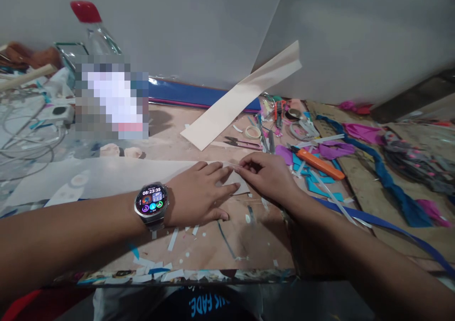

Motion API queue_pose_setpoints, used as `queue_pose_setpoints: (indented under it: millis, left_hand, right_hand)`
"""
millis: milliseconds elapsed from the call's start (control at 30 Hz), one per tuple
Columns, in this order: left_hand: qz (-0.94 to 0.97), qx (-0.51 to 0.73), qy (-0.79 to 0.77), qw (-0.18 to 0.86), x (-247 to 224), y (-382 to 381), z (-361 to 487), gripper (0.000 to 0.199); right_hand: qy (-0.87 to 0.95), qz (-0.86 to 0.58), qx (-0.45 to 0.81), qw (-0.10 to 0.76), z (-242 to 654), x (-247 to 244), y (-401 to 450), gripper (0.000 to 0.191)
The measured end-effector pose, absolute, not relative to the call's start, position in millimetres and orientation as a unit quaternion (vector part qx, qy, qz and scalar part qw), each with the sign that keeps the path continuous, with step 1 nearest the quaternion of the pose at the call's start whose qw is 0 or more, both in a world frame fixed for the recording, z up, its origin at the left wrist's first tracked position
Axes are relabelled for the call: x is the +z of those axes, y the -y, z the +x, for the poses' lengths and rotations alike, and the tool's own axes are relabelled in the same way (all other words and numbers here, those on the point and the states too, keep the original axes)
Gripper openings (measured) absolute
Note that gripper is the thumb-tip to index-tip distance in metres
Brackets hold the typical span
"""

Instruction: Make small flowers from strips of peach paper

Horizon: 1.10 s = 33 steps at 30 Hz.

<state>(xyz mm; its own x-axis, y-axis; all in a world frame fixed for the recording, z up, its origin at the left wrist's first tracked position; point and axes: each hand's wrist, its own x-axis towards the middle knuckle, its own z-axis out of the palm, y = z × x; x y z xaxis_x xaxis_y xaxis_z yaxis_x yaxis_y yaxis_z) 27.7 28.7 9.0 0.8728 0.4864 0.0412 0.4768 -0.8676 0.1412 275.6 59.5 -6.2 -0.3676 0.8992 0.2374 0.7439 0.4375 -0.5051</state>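
Note:
A long off-white strip (117,173), like paper or thin sheet, lies across the wooden table (263,245). My left hand (202,190) rests flat on its right part, palm down with fingers spread, a smartwatch (151,205) on the wrist. Close to those fingertips, my right hand (261,171) pinches thumb and forefinger together at the strip's far right edge. Something thin and pale shows at the pinch, too small to name. Beyond the hands, a second cream strip (231,107) leans up against the grey wall.
Thread snips (243,143), a tape roll (252,132) and an orange utility knife (320,163) lie among scraps at right. Farther right are a blue fabric strip (377,164) and cardboard (330,117). A red-capped bottle (103,36) and white cables (30,136) are at left.

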Motion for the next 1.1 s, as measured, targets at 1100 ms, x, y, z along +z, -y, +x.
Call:
queue_pose_setpoints:
  millis: [1100]
  left_hand:
    - [0.958, 0.046, -0.275, 0.063, 4.3, -36.4, 24.7, 0.064]
  right_hand:
    - [0.852, -0.418, 0.18, 0.259, 272.7, -6.5, -58.0, 0.014]
